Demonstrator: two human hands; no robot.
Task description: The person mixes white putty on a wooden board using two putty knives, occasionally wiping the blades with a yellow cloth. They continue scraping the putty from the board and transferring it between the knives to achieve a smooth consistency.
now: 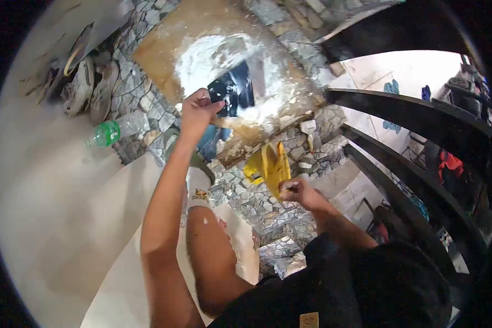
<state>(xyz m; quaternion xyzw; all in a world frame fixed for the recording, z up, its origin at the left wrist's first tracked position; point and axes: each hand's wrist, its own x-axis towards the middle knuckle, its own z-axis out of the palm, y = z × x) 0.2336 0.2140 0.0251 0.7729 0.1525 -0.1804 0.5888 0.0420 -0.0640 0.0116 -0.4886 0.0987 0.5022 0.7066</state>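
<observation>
- Over the wooden board [161,50], the left hand [200,111] has its grip closed on a near corner of a glossy black sheet [232,90], thumb against fingers.
- Low and to the right of that, just off the board's near edge, the right hand [299,192] has its grip clenched around the lower end of a yellow, flexible item [273,167], which stands up from the fingers and looks folded; its exact kind I cannot tell.
- White powder [199,54] covers much of the middle of the board, on all sides of the black sheet; whether the sheet touches it is unclear.
- Beneath the left wrist, at the board's near-left edge, sits something blue [209,145], partly hidden.
- Left of the board, a clear bottle with a green label [107,133] lies on the stone-patterned floor [249,205], near some worn shoes [90,90].
- Right of the board stand dark bars [410,109], with blue slippers [391,87] beyond them.
</observation>
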